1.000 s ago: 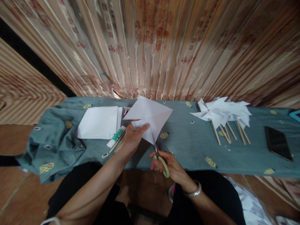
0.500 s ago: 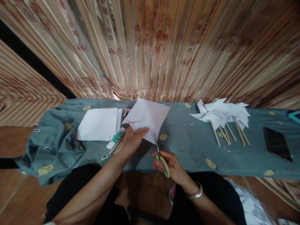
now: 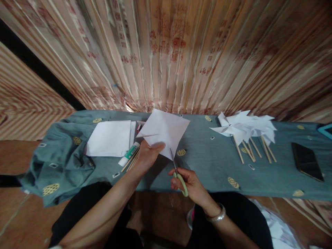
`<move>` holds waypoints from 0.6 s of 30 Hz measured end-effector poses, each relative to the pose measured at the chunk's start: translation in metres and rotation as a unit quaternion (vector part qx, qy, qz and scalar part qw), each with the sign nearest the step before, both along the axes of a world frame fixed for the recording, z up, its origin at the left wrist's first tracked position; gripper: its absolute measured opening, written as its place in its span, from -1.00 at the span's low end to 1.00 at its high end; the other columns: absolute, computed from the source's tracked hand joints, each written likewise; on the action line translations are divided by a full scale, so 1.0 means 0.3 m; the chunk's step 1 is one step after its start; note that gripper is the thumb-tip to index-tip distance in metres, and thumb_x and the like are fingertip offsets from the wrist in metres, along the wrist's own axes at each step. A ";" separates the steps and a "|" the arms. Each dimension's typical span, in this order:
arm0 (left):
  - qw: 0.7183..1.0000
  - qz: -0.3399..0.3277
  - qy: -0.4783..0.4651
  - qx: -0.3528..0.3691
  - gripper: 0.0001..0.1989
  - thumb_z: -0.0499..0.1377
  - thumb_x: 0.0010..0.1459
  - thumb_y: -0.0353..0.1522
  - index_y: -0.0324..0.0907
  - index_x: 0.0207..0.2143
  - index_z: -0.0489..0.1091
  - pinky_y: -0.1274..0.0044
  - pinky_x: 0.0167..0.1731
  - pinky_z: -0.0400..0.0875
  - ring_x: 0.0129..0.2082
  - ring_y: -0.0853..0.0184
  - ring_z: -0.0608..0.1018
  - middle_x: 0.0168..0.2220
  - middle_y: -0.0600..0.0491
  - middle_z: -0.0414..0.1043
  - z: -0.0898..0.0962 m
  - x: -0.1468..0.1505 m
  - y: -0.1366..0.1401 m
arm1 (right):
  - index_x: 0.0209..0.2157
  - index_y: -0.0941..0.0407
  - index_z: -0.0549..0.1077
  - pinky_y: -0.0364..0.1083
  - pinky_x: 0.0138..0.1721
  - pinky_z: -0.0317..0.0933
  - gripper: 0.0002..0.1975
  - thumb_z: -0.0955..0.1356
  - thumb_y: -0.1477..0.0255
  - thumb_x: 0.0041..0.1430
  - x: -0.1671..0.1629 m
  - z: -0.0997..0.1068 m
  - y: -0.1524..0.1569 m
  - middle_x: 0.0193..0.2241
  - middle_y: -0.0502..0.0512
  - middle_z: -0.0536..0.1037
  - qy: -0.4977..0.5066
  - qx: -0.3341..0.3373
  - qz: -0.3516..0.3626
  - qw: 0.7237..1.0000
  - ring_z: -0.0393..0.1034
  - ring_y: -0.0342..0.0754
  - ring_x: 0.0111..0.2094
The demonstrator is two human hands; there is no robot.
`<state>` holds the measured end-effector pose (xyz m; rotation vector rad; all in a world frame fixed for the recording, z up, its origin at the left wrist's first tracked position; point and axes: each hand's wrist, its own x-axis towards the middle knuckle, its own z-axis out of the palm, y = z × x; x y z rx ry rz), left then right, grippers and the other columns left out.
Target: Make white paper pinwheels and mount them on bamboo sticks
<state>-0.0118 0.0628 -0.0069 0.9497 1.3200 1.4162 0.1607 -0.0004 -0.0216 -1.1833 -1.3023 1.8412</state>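
My left hand (image 3: 149,154) pinches a square sheet of white paper (image 3: 168,126), thumb on top, and holds it above the cloth with one corner toward me. A slit runs inward from the sheet's left corner. My right hand (image 3: 188,181) is closed round the pale green handles of a pair of scissors (image 3: 178,176). The scissors' blades lie at the sheet's near corner. Beside my left wrist are a glue stick (image 3: 129,154) with a green label and several thin wooden sticks (image 3: 133,162), partly hidden by my arm.
A stack of white paper squares (image 3: 109,138) lies to the left. Several white paper pinwheels (image 3: 241,124) on sticks rest to the right, with a dark phone (image 3: 307,162) beyond them. A grey-green cloth (image 3: 204,173) covers the narrow table. A pleated curtain (image 3: 166,55) hangs behind.
The scissors and the paper stay almost in the same place; the blades remain at the near corner. The whole view has shifted very slightly.
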 end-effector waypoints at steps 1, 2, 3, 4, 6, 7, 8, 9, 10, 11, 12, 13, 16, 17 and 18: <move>1.000 0.001 0.003 0.000 -0.72 0.35 -0.15 -0.36 -0.23 -0.31 0.50 0.46 -0.34 0.45 -0.37 0.25 0.56 -0.33 -0.03 0.57 -0.001 -0.001 0.001 | -0.34 0.15 0.43 -0.20 -0.52 0.19 -0.53 0.48 0.05 -0.11 -0.002 0.000 0.001 -0.61 -0.09 0.42 0.000 -0.005 -0.003 1.000 0.30 -0.21 -0.57; 1.000 0.004 0.006 -0.001 -0.71 0.36 -0.16 -0.36 -0.24 -0.30 0.50 0.46 -0.33 0.45 -0.37 0.25 0.56 -0.32 -0.03 0.56 -0.002 -0.002 0.002 | -0.35 0.15 0.43 -0.20 -0.53 0.18 -0.52 0.48 0.04 -0.13 -0.003 -0.001 0.001 -0.61 -0.10 0.42 -0.002 -0.009 -0.005 1.000 0.30 -0.21 -0.57; 1.000 0.005 0.008 -0.001 -0.70 0.36 -0.16 -0.36 -0.25 -0.30 0.50 0.46 -0.33 0.45 -0.37 0.25 0.56 -0.32 -0.03 0.56 -0.002 -0.002 0.003 | -0.36 0.15 0.43 -0.20 -0.53 0.18 -0.52 0.48 0.04 -0.14 -0.004 -0.002 0.001 -0.61 -0.10 0.42 -0.005 -0.013 -0.005 1.000 0.30 -0.21 -0.57; 1.000 0.005 0.007 -0.002 -0.69 0.36 -0.17 -0.36 -0.26 -0.30 0.50 0.46 -0.33 0.45 -0.36 0.25 0.56 -0.31 -0.04 0.57 -0.002 -0.002 0.004 | -0.37 0.15 0.43 -0.20 -0.53 0.18 -0.52 0.48 0.03 -0.15 -0.005 -0.004 0.001 -0.61 -0.10 0.41 -0.009 -0.015 -0.006 1.000 0.30 -0.21 -0.57; 1.000 0.004 0.004 -0.005 -0.70 0.35 -0.16 -0.36 -0.27 -0.30 0.50 0.45 -0.32 0.46 -0.34 0.23 0.57 -0.29 -0.06 0.57 -0.001 -0.002 0.004 | -0.38 0.15 0.43 -0.20 -0.54 0.16 -0.52 0.48 0.03 -0.15 -0.005 -0.008 0.000 -0.61 -0.10 0.40 -0.017 -0.014 -0.007 1.000 0.29 -0.21 -0.58; 1.000 0.004 0.003 -0.007 -0.71 0.35 -0.17 -0.36 -0.27 -0.31 0.50 0.45 -0.32 0.46 -0.33 0.23 0.57 -0.28 -0.07 0.58 -0.001 -0.002 0.004 | -0.38 0.15 0.44 -0.20 -0.55 0.15 -0.52 0.48 0.04 -0.15 -0.005 -0.010 0.000 -0.62 -0.10 0.39 -0.020 -0.013 -0.008 1.000 0.28 -0.21 -0.58; 1.000 0.003 0.001 -0.009 -0.71 0.34 -0.17 -0.36 -0.26 -0.31 0.50 0.45 -0.32 0.47 -0.33 0.22 0.58 -0.28 -0.06 0.58 -0.001 -0.002 0.004 | -0.37 0.15 0.44 -0.20 -0.55 0.15 -0.52 0.48 0.04 -0.15 -0.005 -0.011 0.000 -0.62 -0.11 0.39 -0.020 -0.012 -0.009 1.000 0.28 -0.21 -0.58; 1.000 0.002 0.001 -0.010 -0.71 0.34 -0.17 -0.37 -0.26 -0.31 0.51 0.45 -0.33 0.47 -0.34 0.22 0.58 -0.29 -0.06 0.58 -0.001 -0.002 0.005 | -0.36 0.15 0.44 -0.20 -0.55 0.15 -0.52 0.49 0.04 -0.15 -0.005 -0.011 0.000 -0.62 -0.11 0.39 -0.020 -0.012 -0.010 1.000 0.27 -0.21 -0.59; 1.000 0.000 0.002 -0.010 -0.71 0.34 -0.17 -0.37 -0.26 -0.31 0.51 0.45 -0.35 0.46 -0.35 0.22 0.58 -0.30 -0.04 0.58 -0.001 -0.002 0.005 | -0.35 0.15 0.44 -0.20 -0.55 0.15 -0.52 0.49 0.05 -0.15 -0.005 -0.010 0.000 -0.62 -0.11 0.39 -0.018 -0.015 -0.011 1.000 0.28 -0.21 -0.59; 1.000 -0.003 0.004 -0.010 -0.71 0.34 -0.17 -0.37 -0.26 -0.31 0.52 0.46 -0.36 0.46 -0.36 0.23 0.58 -0.32 -0.03 0.58 -0.001 -0.003 0.005 | -0.35 0.15 0.44 -0.20 -0.55 0.16 -0.51 0.49 0.05 -0.16 -0.006 -0.009 0.000 -0.62 -0.11 0.40 -0.016 -0.019 -0.010 1.000 0.28 -0.21 -0.59; 1.000 -0.005 0.005 -0.008 -0.72 0.35 -0.18 -0.37 -0.26 -0.32 0.52 0.47 -0.37 0.46 -0.38 0.23 0.58 -0.33 -0.02 0.58 -0.001 -0.003 0.006 | -0.35 0.14 0.44 -0.20 -0.55 0.17 -0.51 0.49 0.05 -0.17 -0.007 -0.007 0.001 -0.63 -0.11 0.40 -0.015 -0.023 -0.009 1.000 0.29 -0.21 -0.59; 1.000 -0.005 0.004 -0.005 -0.72 0.35 -0.18 -0.37 -0.26 -0.33 0.52 0.47 -0.37 0.46 -0.38 0.24 0.58 -0.34 -0.02 0.58 -0.001 -0.004 0.006 | -0.35 0.14 0.44 -0.20 -0.55 0.17 -0.52 0.50 0.05 -0.18 -0.007 -0.005 0.002 -0.63 -0.11 0.40 -0.015 -0.026 -0.009 1.000 0.29 -0.21 -0.60; 1.000 -0.004 0.000 0.001 -0.72 0.35 -0.18 -0.38 -0.25 -0.32 0.52 0.49 -0.35 0.45 -0.38 0.26 0.58 -0.33 -0.01 0.58 0.003 -0.006 0.006 | -0.38 0.15 0.44 -0.20 -0.57 0.15 -0.52 0.51 0.06 -0.19 -0.009 -0.001 0.003 -0.65 -0.12 0.39 -0.016 -0.032 -0.014 0.999 0.28 -0.21 -0.61; 1.000 -0.006 -0.001 0.001 -0.72 0.35 -0.18 -0.38 -0.25 -0.32 0.52 0.49 -0.35 0.45 -0.38 0.27 0.58 -0.33 -0.01 0.58 0.004 -0.007 0.005 | -0.38 0.15 0.44 -0.20 -0.57 0.16 -0.52 0.51 0.06 -0.20 -0.009 -0.001 0.003 -0.65 -0.12 0.39 -0.015 -0.032 -0.016 0.999 0.28 -0.22 -0.61; 1.000 -0.010 -0.003 -0.002 -0.72 0.35 -0.17 -0.38 -0.25 -0.32 0.51 0.49 -0.35 0.45 -0.38 0.27 0.57 -0.33 -0.01 0.58 0.006 -0.007 0.004 | -0.38 0.15 0.44 -0.21 -0.56 0.16 -0.51 0.51 0.06 -0.20 -0.008 -0.002 0.003 -0.65 -0.12 0.39 -0.014 -0.032 -0.018 0.999 0.28 -0.22 -0.61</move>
